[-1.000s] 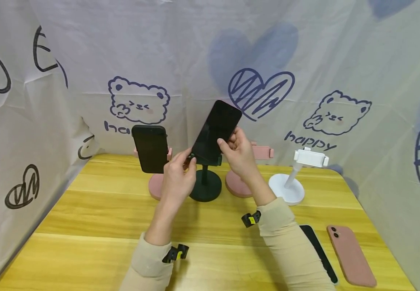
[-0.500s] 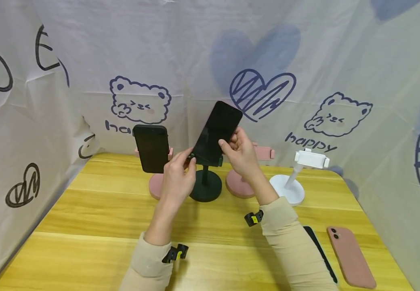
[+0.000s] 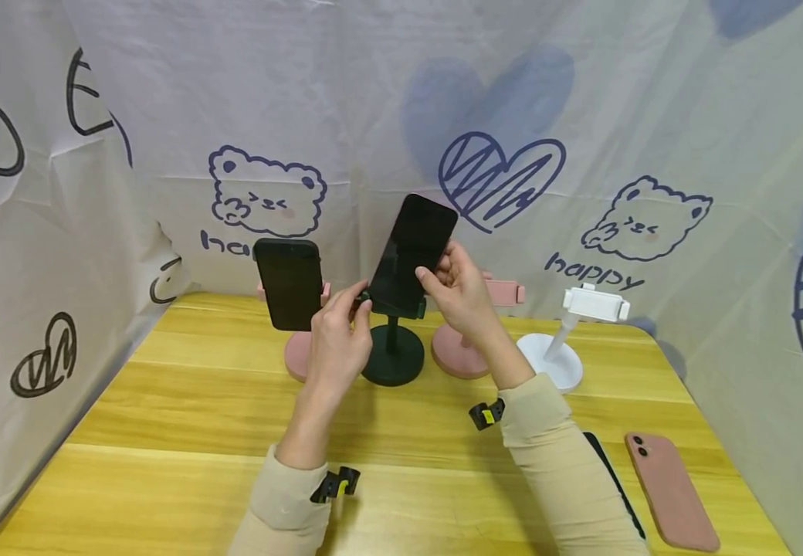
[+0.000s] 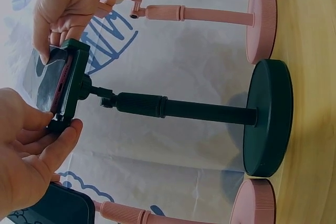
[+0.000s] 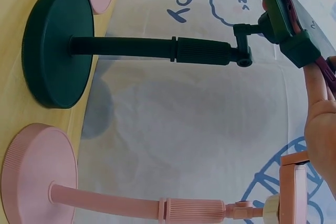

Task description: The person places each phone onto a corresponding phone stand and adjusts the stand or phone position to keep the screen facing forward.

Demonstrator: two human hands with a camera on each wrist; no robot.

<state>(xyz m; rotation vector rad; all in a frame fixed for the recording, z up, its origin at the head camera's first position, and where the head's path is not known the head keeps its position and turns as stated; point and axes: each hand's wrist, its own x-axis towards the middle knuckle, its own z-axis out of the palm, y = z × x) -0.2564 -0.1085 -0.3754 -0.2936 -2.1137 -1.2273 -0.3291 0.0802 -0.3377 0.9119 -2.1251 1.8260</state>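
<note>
A black-screened phone [image 3: 414,251] leans at a tilt in the holder of the dark green phone stand [image 3: 393,355]. My right hand [image 3: 460,289] pinches the phone by its right edge, thumb on the screen and fingers behind. With its thumb and fingertips, my left hand [image 3: 340,332] grips the left end of the stand's clamp [image 4: 77,80]. In the left wrist view the phone's bottom edge lies against the clamp, between its two end grips. The right wrist view shows the clamp [image 5: 283,24] from behind, joined to the pole by a hinged arm.
Left of the green stand, a pink stand [image 3: 298,355] bears another dark phone [image 3: 290,284]. On the right are a second pink stand [image 3: 459,354] and a white stand [image 3: 594,303]. A pink phone [image 3: 672,488] and a dark phone [image 3: 613,483] lie at the front right of the table.
The phone's top has swung slightly left, making it a little more upright. My right hand has shifted slightly with it, and the left fingertips have moved a little left at the clamp.
</note>
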